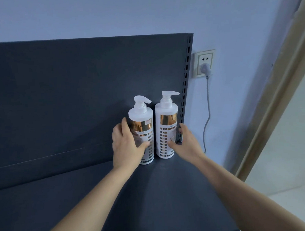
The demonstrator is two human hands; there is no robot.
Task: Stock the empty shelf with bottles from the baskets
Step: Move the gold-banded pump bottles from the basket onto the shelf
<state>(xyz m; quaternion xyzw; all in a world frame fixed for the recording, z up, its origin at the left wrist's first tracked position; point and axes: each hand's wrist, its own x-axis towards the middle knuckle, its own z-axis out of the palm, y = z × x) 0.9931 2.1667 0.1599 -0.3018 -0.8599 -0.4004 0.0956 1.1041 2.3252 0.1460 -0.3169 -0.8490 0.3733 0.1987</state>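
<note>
dark shelf point(171, 194), blue wall point(142, 12), socket point(204, 63), perhaps doorframe point(272, 99)

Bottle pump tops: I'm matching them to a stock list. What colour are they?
White. The head view shows both pump tops clearly.

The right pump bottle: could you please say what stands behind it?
The dark back panel and its slotted upright; the right hand gripping this pump bottle partly hides the upright's foot.

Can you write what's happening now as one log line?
left hand: grips left bottle | right hand: grips right bottle | both: upright, side by side on shelf
</note>
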